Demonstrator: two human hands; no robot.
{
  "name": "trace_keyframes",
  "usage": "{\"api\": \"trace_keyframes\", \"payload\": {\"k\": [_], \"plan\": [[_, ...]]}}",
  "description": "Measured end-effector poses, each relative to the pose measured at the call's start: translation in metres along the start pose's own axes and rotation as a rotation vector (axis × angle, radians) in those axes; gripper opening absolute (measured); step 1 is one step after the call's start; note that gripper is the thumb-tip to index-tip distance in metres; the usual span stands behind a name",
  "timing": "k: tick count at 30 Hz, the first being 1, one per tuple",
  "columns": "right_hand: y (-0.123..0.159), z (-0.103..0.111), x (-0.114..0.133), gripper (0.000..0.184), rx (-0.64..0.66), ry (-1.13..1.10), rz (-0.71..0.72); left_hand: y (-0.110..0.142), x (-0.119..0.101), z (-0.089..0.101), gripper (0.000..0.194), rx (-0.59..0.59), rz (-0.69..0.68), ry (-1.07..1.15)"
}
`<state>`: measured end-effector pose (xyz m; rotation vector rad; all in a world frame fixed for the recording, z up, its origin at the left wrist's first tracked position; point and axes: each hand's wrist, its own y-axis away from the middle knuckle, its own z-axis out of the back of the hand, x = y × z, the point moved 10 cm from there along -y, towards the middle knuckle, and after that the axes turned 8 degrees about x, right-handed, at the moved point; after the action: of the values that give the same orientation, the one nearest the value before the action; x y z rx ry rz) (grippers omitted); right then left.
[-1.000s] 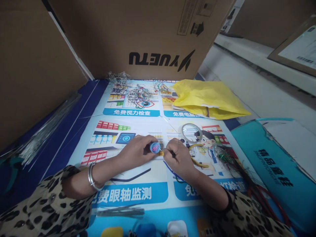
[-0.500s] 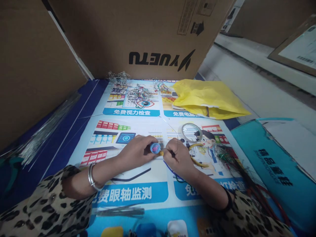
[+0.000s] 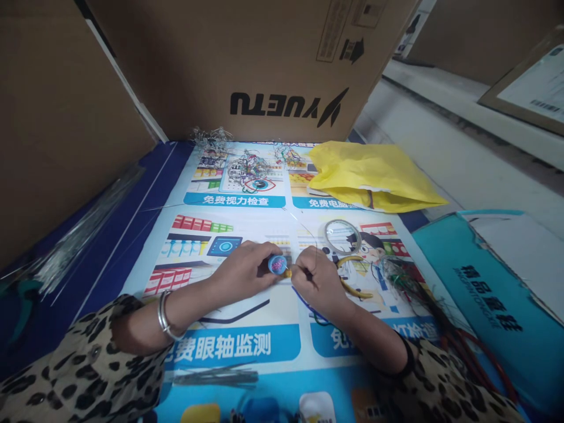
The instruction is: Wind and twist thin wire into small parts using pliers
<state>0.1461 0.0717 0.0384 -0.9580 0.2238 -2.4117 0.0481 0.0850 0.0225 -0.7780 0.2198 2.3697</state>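
My left hand (image 3: 247, 267) is closed round a small blue cap (image 3: 277, 265) with tiny pink beads inside, its mouth facing me. Just to the right, my right hand (image 3: 318, 281) pinches a thin wire (image 3: 316, 235), whose short end points at the beads. The wire's long part curves up and away over the printed sheet. Whether its tip touches a bead is too small to tell. Behind my right hand lie yellow-brown curved strands (image 3: 355, 291) and a blue loop (image 3: 304, 298), partly covered by the hand.
Farther back sit tangled wire pieces (image 3: 249, 167), a roll of clear tape (image 3: 342, 236) and a yellow bag (image 3: 374, 176). Straight wire bundles lie at left (image 3: 83, 235) and in front (image 3: 215, 376). Red-handled pliers (image 3: 467, 346) and a teal box (image 3: 484, 305) are right. Cardboard (image 3: 247, 64) stands behind.
Almost nothing differs. Both hands keep their places, with the cap and the wire held as before.
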Motion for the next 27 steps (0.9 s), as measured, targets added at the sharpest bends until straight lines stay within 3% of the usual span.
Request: {"api": "trace_keyframes", "payload": {"k": [9, 20, 24, 27], "plan": [[-0.001, -0.003, -0.001, 0.023, 0.017, -0.017, 0.006, -0.001, 0.000, 0.001, 0.024, -0.003, 0.000, 0.020], [-0.003, -0.002, -0.006, 0.025, 0.061, -0.105, -0.092, -0.001, 0.005, 0.004, 0.024, -0.019, 0.037, 0.103], [-0.001, -0.004, -0.018, 0.023, 0.096, -0.271, -0.191, -0.001, 0.010, 0.003, 0.026, -0.028, 0.064, 0.131], [0.002, -0.006, -0.035, 0.022, 0.093, -0.585, -0.301, -0.001, 0.014, 0.002, 0.027, -0.029, 0.076, 0.150]]}}
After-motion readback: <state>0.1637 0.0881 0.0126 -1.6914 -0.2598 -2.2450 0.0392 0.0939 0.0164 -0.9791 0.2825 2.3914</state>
